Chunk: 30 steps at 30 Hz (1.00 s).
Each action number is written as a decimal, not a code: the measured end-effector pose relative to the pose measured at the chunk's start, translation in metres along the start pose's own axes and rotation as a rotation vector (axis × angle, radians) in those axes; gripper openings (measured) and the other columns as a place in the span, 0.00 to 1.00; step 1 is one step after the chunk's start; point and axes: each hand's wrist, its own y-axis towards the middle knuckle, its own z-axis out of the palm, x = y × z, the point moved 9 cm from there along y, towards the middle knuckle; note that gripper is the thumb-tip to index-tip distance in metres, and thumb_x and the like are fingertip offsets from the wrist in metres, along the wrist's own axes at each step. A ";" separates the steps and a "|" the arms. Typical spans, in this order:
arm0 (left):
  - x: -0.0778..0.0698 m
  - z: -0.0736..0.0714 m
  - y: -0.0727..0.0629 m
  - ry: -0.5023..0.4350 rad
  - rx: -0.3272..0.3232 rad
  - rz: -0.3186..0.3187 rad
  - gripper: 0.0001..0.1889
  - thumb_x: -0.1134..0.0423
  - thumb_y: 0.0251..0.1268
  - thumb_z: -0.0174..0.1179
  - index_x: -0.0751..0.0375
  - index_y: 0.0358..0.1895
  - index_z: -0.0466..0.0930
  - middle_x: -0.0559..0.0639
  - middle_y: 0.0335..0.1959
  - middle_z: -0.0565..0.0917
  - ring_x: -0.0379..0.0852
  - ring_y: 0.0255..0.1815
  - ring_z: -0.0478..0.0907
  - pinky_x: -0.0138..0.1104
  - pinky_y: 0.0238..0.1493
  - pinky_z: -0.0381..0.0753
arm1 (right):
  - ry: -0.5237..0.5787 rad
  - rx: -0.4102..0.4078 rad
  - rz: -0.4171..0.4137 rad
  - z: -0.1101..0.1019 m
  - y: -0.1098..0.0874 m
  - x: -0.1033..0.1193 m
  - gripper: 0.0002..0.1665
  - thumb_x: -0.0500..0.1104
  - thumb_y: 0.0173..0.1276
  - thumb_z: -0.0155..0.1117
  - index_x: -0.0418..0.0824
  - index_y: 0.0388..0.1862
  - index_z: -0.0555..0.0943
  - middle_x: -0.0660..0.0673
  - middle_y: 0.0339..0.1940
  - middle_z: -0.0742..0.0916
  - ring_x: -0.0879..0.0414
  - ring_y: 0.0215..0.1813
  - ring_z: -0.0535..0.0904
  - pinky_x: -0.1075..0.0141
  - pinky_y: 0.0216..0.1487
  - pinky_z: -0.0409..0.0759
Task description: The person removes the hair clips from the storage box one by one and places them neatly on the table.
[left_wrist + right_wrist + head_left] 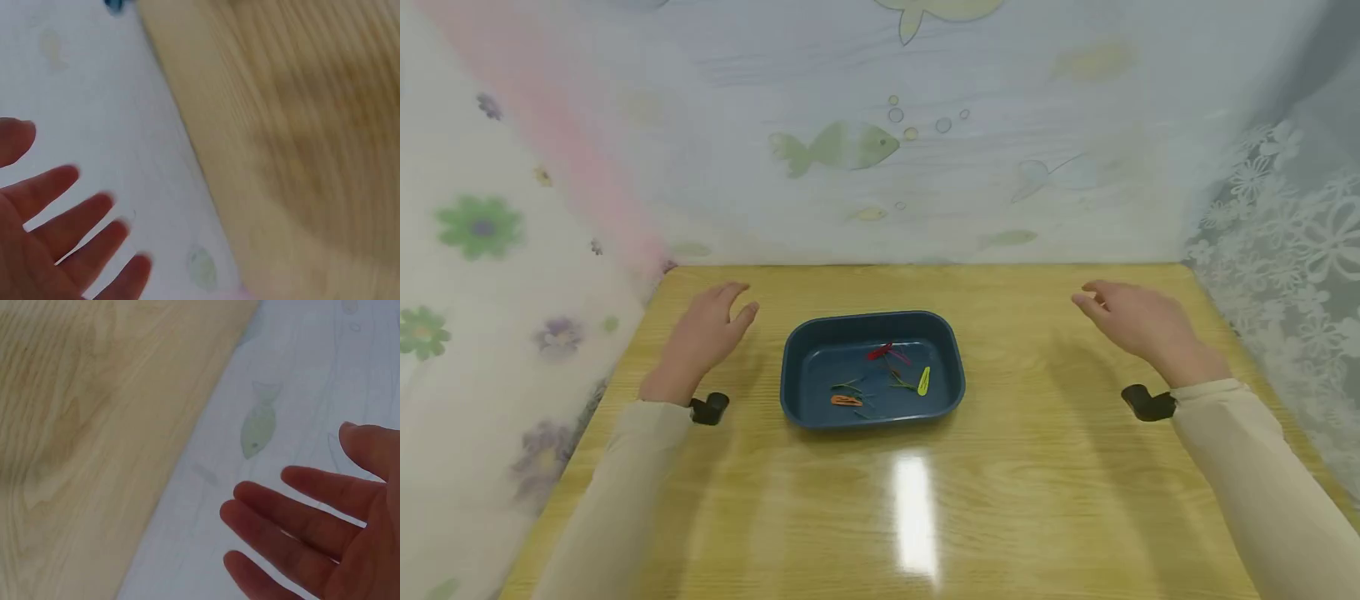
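Note:
A dark blue plastic tray (797, 367) stands on the wooden table. Inside it lie small snap hair clips: a red one (880, 352), a yellow one (924, 381) and an orange one (847, 401). Thin green and dark strips (848, 386) are scattered among them, too small to tell what they are. To the left of the tray, my left hand (703, 333) hovers over the table with nothing in it. My right hand (1142, 325) is held up farther off, on the right side. Both wrist views show spread, relaxed fingers and bare palms.
The wood-grain table (1015, 500) ends at a pale curtain (820, 217) printed with fish. A flowered cloth (482, 350) hangs along the left, and white lace (1292, 225) along the right. Black wrist cameras (709, 408) sit at both cuffs.

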 end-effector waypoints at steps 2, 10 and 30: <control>-0.003 0.012 -0.007 -0.120 0.027 -0.015 0.36 0.35 0.63 0.34 0.57 0.66 0.59 0.60 0.64 0.62 0.62 0.61 0.59 0.55 0.56 0.60 | -0.007 -0.033 -0.022 -0.001 -0.001 0.000 0.46 0.72 0.62 0.26 0.38 0.60 0.67 0.36 0.48 0.79 0.43 0.44 0.76 0.50 0.32 0.73; -0.014 0.068 -0.039 -0.677 0.041 -0.168 0.34 0.35 0.59 0.44 0.46 0.66 0.57 0.47 0.64 0.63 0.50 0.64 0.58 0.49 0.59 0.60 | 0.140 -0.153 -0.080 0.004 -0.010 0.005 0.35 0.63 0.68 0.35 0.39 0.56 0.72 0.40 0.36 0.82 0.47 0.36 0.77 0.52 0.34 0.72; -0.031 0.106 -0.059 -1.154 -0.259 -0.341 0.23 0.61 0.69 0.44 0.52 0.67 0.57 0.42 0.66 0.58 0.36 0.66 0.52 0.33 0.64 0.53 | 0.595 -0.270 -0.082 0.047 -0.006 0.065 0.23 0.60 0.67 0.44 0.52 0.52 0.75 0.50 0.32 0.81 0.54 0.34 0.80 0.58 0.37 0.76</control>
